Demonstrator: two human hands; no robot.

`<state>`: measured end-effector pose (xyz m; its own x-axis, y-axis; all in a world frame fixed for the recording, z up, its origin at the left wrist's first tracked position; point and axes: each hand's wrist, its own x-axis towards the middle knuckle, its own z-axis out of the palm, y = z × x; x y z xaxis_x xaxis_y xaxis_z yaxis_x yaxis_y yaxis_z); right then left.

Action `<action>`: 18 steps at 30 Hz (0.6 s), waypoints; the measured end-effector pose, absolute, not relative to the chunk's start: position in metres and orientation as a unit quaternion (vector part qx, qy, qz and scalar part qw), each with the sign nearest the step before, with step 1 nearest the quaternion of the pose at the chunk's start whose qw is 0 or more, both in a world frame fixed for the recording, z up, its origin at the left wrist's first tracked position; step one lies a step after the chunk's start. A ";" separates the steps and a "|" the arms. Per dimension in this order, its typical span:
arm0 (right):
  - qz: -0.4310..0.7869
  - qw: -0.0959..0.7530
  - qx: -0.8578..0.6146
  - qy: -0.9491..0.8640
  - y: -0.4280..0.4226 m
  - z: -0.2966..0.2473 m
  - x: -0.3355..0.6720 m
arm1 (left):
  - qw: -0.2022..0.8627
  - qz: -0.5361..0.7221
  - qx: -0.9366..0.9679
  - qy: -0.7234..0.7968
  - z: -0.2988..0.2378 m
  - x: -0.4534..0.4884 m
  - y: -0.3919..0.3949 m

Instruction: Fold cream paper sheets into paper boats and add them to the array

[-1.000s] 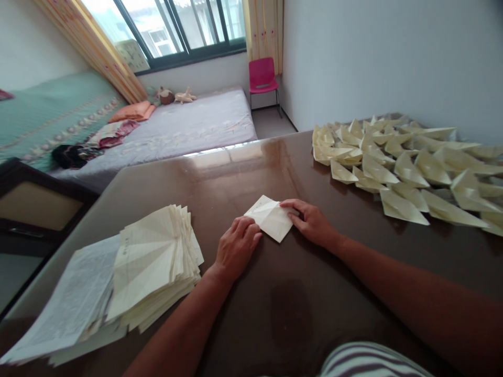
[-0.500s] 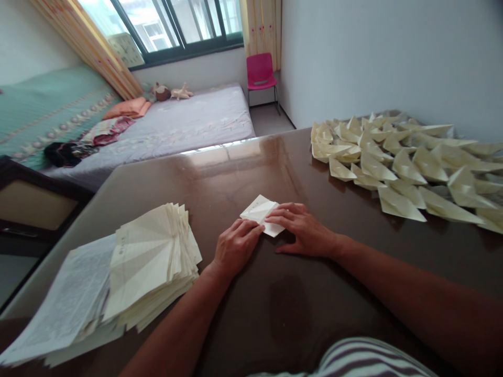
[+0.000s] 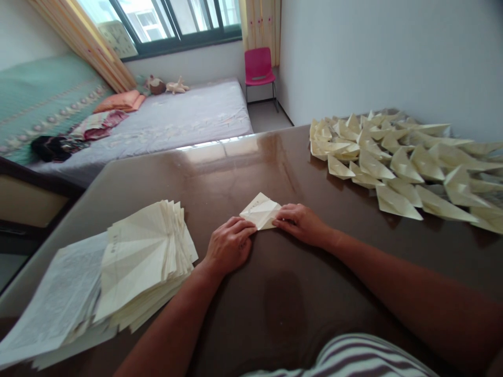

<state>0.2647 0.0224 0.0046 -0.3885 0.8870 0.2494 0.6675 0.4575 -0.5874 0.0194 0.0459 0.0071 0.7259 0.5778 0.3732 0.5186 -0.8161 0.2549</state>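
We have creased sheets (image 3: 135,256) stacked left of our left hand (image 3: 231,241), whose fingertips, grip unclear, touch the folded paper (image 3: 258,210) between our hands, while our right hand (image 3: 302,222) pinches its right side, where uneven pulling could skew it.

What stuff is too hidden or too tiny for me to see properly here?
All in the head view:
Parts of the folded paper: covered by the left hand and right hand.
The printed marks on that paper: too small to read.
Most of the paper stack's lower sheets: hidden under the top ones.
Some pointed paper shapes at far right: cut off by the picture's right edge.
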 end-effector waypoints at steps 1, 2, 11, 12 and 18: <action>0.194 0.272 -0.507 -0.795 0.022 0.004 0.262 | 0.063 0.227 0.925 0.298 0.006 0.019 0.046; 0.187 0.270 -0.533 -0.780 0.021 0.004 0.260 | 0.061 0.229 0.924 0.300 0.006 0.020 0.046; 0.148 0.225 -0.608 -0.747 0.021 0.000 0.251 | 0.037 0.213 0.923 0.319 0.010 0.022 0.043; 0.142 0.218 -0.612 -0.747 0.021 0.000 0.250 | 0.031 0.208 0.924 0.320 0.010 0.022 0.043; 0.122 0.199 -0.619 -0.750 0.021 0.002 0.249 | -0.021 0.153 0.944 0.291 0.014 0.023 0.039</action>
<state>0.2487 0.0210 0.0021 -0.1557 0.9769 0.1466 0.8795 0.2047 -0.4296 0.0233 0.0392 0.0143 0.7839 0.5427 0.3018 0.5555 -0.8300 0.0496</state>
